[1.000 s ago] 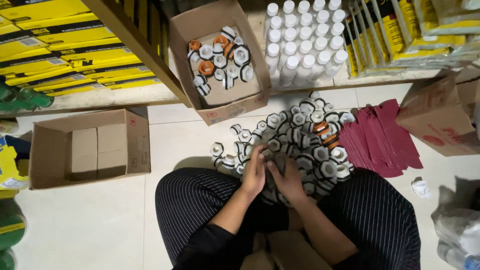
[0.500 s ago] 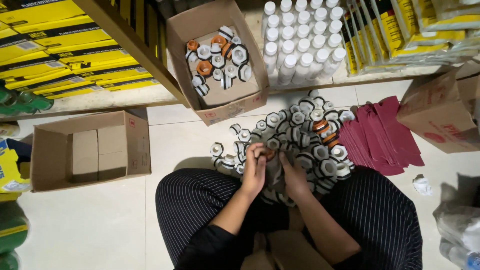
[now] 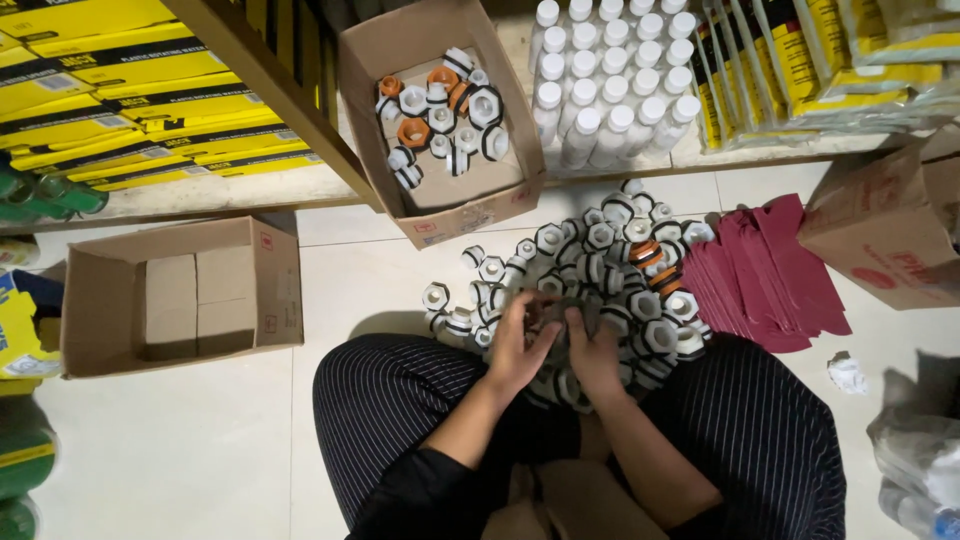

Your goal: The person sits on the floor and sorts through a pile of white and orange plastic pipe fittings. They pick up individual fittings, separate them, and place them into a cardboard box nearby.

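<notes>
I sit cross-legged on a tiled floor, striped trouser legs spread to both sides. A heap of white plastic pipe fittings with hexagonal nuts [image 3: 600, 265], a few of them orange, lies on the floor in front of me. My left hand [image 3: 520, 345] and my right hand [image 3: 592, 350] meet at the near edge of the heap, fingers curled around one dark fitting [image 3: 562, 312] held between them. An open cardboard box [image 3: 440, 215] farther away holds more white and orange fittings.
An empty cardboard box [image 3: 180, 300] lies at the left. A stack of dark red sheets [image 3: 760, 280] lies right of the heap, with another carton [image 3: 890, 240] beyond it. White bottles [image 3: 610, 70] and yellow packages [image 3: 110, 90] fill the low shelf.
Both hands have stayed together at the near edge of the heap, shifting only slightly around the fitting. The view has tilted a little.
</notes>
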